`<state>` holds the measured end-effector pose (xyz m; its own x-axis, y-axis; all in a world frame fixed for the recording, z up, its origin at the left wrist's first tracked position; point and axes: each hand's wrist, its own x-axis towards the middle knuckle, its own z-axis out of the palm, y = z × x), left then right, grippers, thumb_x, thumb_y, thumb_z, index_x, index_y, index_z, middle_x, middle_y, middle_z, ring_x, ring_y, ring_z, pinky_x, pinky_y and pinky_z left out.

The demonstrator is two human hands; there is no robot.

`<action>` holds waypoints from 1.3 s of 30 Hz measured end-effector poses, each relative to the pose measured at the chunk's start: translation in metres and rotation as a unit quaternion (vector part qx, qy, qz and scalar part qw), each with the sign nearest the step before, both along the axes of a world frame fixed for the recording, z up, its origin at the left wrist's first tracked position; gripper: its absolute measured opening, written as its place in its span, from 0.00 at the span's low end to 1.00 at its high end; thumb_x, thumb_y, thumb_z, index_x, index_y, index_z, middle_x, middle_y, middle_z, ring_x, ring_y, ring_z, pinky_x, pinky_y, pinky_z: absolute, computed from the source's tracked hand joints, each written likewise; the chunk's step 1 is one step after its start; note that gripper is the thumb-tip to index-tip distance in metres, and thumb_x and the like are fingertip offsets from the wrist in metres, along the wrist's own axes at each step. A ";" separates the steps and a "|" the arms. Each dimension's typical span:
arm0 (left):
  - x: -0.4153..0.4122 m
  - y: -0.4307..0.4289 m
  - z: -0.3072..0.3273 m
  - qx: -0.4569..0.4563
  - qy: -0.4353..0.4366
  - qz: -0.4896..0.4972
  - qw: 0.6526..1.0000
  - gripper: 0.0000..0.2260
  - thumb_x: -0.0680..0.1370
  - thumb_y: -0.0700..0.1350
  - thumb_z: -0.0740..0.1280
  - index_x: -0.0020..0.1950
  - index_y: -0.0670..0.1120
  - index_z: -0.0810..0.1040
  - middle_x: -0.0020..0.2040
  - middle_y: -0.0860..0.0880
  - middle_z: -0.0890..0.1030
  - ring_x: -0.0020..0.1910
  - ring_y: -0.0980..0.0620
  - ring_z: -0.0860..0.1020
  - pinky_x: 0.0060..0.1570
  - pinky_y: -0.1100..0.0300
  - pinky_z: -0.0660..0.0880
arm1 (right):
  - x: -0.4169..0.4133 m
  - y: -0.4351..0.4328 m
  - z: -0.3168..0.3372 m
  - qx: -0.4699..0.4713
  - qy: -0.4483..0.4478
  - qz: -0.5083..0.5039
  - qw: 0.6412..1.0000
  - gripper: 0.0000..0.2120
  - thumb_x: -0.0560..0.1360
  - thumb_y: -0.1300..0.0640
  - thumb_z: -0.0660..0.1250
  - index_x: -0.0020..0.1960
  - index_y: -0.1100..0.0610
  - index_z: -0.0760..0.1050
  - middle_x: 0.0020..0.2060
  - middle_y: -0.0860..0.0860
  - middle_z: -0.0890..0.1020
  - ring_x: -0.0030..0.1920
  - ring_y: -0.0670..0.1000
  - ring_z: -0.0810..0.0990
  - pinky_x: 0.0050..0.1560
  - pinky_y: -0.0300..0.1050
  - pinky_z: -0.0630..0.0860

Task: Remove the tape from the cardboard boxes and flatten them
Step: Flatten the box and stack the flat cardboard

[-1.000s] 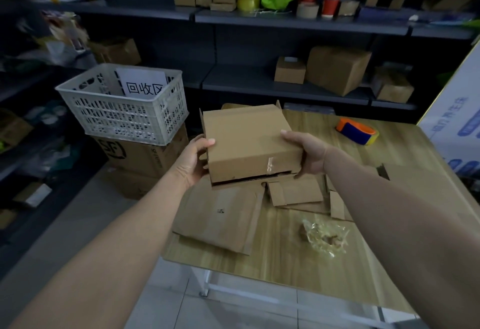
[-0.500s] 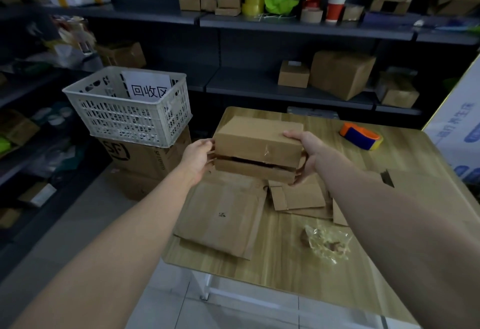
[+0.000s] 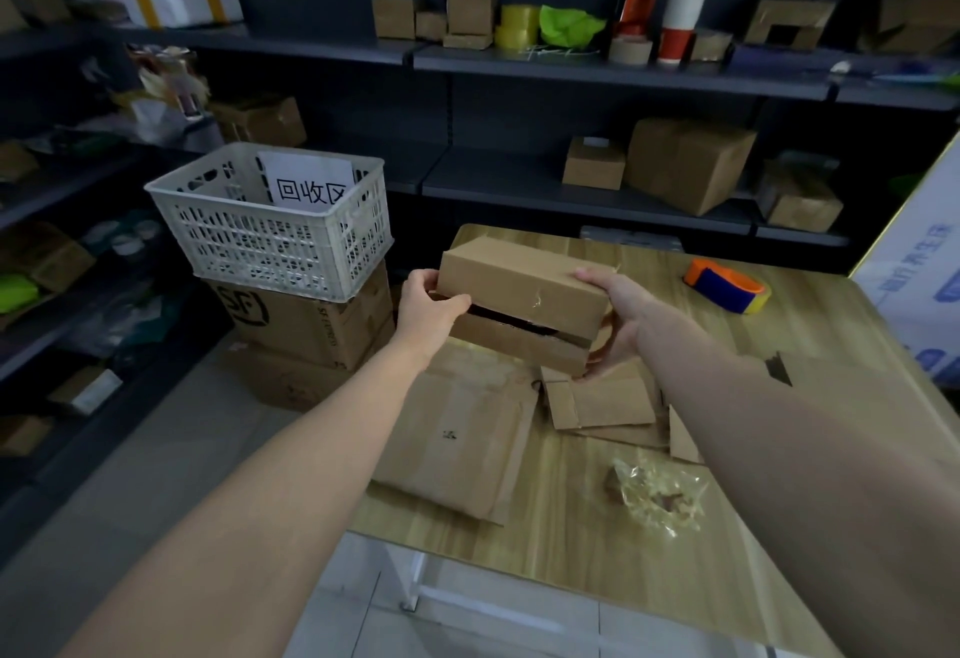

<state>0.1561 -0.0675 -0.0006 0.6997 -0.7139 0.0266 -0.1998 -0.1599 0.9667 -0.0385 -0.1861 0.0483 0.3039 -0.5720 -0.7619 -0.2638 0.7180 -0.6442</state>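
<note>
Both arms reach forward over the wooden bench [image 3: 576, 532]. The left hand [image 3: 427, 308] and right hand [image 3: 615, 324] grip opposite ends of the brown rectangular cardboard box [image 3: 519, 288], fingers curled round it, holding it above flattened brown cardboard sheets [image 3: 457, 428].

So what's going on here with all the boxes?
A person is holding a small cardboard box over a wooden table, the left hand gripping its left end and the right hand its right end. A dark gap shows along the box's front, so it looks partly opened. Pieces of flattened cardboard and a crumpled wad of clear tape lie on the table below.
</note>
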 end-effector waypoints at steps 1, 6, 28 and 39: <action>0.000 0.001 -0.001 0.003 0.007 -0.010 1.000 0.20 0.71 0.40 0.71 0.61 0.45 0.70 0.60 0.45 0.73 0.57 0.49 0.74 0.51 0.60 0.70 | -0.001 0.001 0.000 0.002 0.001 -0.001 1.000 0.42 0.61 0.44 0.78 0.67 0.56 0.62 0.61 0.66 0.70 0.58 0.72 0.69 0.51 0.75 0.71; -0.005 0.003 0.002 0.002 0.036 0.022 0.999 0.24 0.70 0.43 0.72 0.63 0.47 0.67 0.60 0.46 0.70 0.55 0.50 0.73 0.48 0.61 0.70 | -0.003 0.005 0.002 0.007 -0.006 0.001 1.000 0.42 0.61 0.43 0.77 0.67 0.57 0.63 0.59 0.67 0.71 0.57 0.72 0.71 0.51 0.74 0.71; -0.014 0.009 0.010 0.063 -0.064 0.061 0.994 0.16 0.70 0.49 0.74 0.54 0.44 0.78 0.49 0.49 0.80 0.48 0.51 0.77 0.45 0.59 0.73 | -0.012 0.005 0.000 0.040 0.018 0.006 0.999 0.47 0.58 0.42 0.78 0.69 0.57 0.61 0.61 0.69 0.69 0.57 0.75 0.70 0.47 0.76 0.72; -0.006 0.020 0.005 -0.019 0.014 0.054 0.998 0.07 0.78 0.42 0.63 0.48 0.45 0.81 0.38 0.51 0.76 0.38 0.55 0.71 0.39 0.60 0.65 | -0.008 0.003 0.011 0.030 0.022 0.015 0.999 0.42 0.65 0.40 0.73 0.71 0.56 0.60 0.62 0.69 0.67 0.57 0.75 0.69 0.44 0.73 0.74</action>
